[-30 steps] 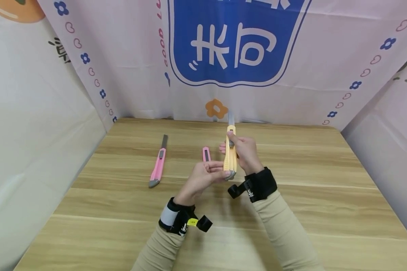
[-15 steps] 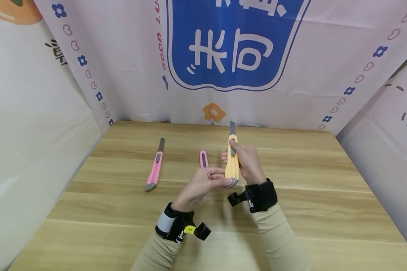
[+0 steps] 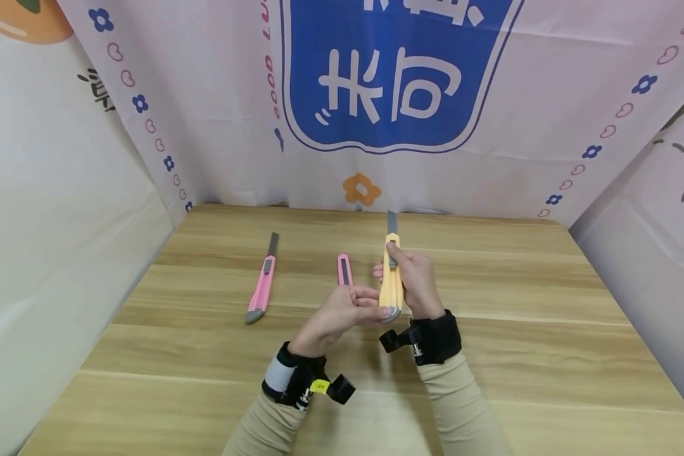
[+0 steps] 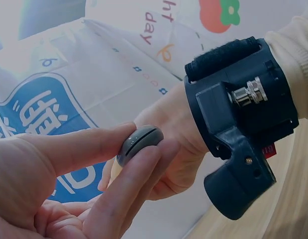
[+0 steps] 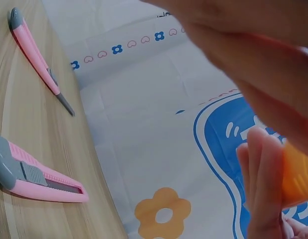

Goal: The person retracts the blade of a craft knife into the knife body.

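Both hands hold a yellow utility knife [image 3: 391, 278] above the table, its blade [image 3: 392, 222] extended and pointing away. The right hand [image 3: 417, 282] grips the body with the thumb on the grey slider. At the near end, the left hand [image 3: 342, 313] pinches the grey end cap [image 4: 141, 142] between thumb and fingers. A pink utility knife [image 3: 261, 288] with its blade out lies on the table to the left. Another pink utility knife [image 5: 39, 174], no blade showing, lies beyond the left hand, which hides its lower part in the head view.
The wooden table [image 3: 177, 380] runs back to a printed cloth [image 3: 234, 158]. More cloth hangs along the left and right sides. Each wrist wears a black strap with a camera mount [image 3: 439, 335].
The yellow utility knife and both hands sit slightly lower in the head view, which has itself shifted a little. The right thumb stays on the slider, and the blade remains extended.
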Available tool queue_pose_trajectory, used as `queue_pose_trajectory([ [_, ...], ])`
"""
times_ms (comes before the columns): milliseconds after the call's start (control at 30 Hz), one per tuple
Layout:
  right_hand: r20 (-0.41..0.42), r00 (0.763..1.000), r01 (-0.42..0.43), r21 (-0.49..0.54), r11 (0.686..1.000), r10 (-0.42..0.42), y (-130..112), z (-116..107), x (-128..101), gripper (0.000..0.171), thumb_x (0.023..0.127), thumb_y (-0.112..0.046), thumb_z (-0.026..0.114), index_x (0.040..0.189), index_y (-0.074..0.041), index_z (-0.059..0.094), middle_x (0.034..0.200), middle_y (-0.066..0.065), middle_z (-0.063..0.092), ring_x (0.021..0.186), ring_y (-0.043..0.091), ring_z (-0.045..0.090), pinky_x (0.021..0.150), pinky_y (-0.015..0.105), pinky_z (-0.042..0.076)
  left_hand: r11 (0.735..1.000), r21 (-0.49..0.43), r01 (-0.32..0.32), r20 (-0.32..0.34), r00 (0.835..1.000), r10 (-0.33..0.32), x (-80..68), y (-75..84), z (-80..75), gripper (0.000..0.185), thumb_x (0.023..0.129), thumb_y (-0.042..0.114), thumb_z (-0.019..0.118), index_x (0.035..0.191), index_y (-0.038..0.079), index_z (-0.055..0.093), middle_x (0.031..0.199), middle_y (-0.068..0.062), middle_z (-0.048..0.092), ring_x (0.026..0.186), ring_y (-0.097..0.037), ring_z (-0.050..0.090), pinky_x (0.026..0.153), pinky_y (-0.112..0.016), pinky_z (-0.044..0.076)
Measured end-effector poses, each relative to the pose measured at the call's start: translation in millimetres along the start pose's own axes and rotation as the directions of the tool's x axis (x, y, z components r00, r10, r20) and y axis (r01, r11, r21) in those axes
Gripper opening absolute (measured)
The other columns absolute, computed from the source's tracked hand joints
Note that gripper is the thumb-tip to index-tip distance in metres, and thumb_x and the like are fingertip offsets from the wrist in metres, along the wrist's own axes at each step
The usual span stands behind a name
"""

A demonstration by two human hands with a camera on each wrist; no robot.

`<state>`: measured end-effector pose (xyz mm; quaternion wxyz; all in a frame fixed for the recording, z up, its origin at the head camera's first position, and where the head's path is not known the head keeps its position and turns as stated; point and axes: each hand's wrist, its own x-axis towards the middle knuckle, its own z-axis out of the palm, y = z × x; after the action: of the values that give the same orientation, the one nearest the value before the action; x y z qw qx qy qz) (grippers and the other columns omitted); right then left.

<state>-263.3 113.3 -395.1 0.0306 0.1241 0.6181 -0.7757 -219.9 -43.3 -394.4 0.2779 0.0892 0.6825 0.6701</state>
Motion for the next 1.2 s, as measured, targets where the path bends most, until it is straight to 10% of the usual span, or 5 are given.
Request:
queue_pose_trajectory([
  [233,0.0,1.0,-0.026,0.078,0.997,0.026,-0.9,-4.0,-1.8,0.029,0.096,-0.023,0.06,0.084,0.002,0.066,0.059,0.002,0.07,0.054,0.012,0.069,0.057,0.025,0.06,1.0,0.009,0.0,0.014,1.0,0.0,2.9,-0.8,3.7,0.04,0.087,0.002,0.068,0.124,-0.009,0.056,0.105,-0.022,0.073,0.076,-0.006,0.07,0.081,-0.03,0.061],
  [600,0.011,0.997,-0.082,0.046,0.996,0.081,-2.0,-2.8,-0.8,0.046,0.097,-0.024,0.059,0.124,0.014,0.055,0.063,0.0,0.072,0.059,0.011,0.071,0.065,0.026,0.061,1.0,0.028,0.012,0.005,1.0,-0.012,1.9,-0.1,3.5,0.041,0.086,0.001,0.068,0.124,-0.008,0.057,0.107,-0.023,0.072,0.076,-0.006,0.07,0.09,-0.04,0.058],
  [1200,0.06,0.995,-0.083,0.045,0.995,0.08,-0.6,-4.3,-1.1,0.047,0.097,-0.022,0.058,0.129,0.012,0.052,0.069,0.001,0.074,0.066,0.011,0.073,0.072,0.027,0.061,0.999,0.011,0.036,0.001,0.999,-0.036,3.8,-3.1,0.6,0.039,0.086,-0.001,0.067,0.123,-0.009,0.056,0.102,-0.022,0.073,0.074,-0.006,0.069,0.09,-0.041,0.058],
])
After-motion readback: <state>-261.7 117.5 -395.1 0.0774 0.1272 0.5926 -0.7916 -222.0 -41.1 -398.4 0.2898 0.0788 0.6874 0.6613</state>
